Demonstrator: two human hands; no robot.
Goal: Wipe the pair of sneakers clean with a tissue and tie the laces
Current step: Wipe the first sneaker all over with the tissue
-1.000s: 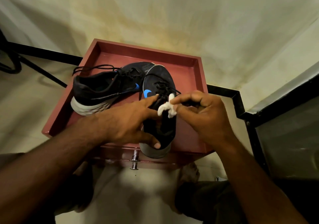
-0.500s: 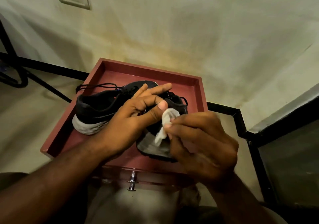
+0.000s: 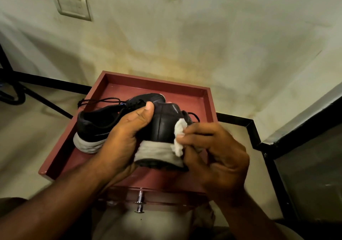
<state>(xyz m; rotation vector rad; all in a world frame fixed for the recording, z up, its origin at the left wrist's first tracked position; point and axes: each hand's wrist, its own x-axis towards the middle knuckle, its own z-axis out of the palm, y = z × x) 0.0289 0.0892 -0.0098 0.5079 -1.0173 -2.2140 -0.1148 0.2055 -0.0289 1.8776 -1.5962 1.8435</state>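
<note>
Two black sneakers with grey soles are over a red tray-topped stand (image 3: pixel 61 152). My left hand (image 3: pixel 125 138) grips one sneaker (image 3: pixel 164 128) by its left side, thumb on top, holding it up with the heel facing me. My right hand (image 3: pixel 212 152) pinches a crumpled white tissue (image 3: pixel 178 139) against the right side of that heel. The other sneaker (image 3: pixel 96 127) lies on the tray to the left, its heel toward me and its loose black laces (image 3: pixel 100 100) trailing over the tray's left rim.
A metal knob (image 3: pixel 139 202) sticks out of the stand's front below my hands. A stained pale wall with a switch plate (image 3: pixel 73 4) rises behind. Black metal frames stand at the left (image 3: pixel 46 80) and right (image 3: pixel 266 147).
My left hand has lifted and turned the right-hand sneaker so its heel faces me. My right hand has moved the tissue from the top of the shoe to the side of the heel.
</note>
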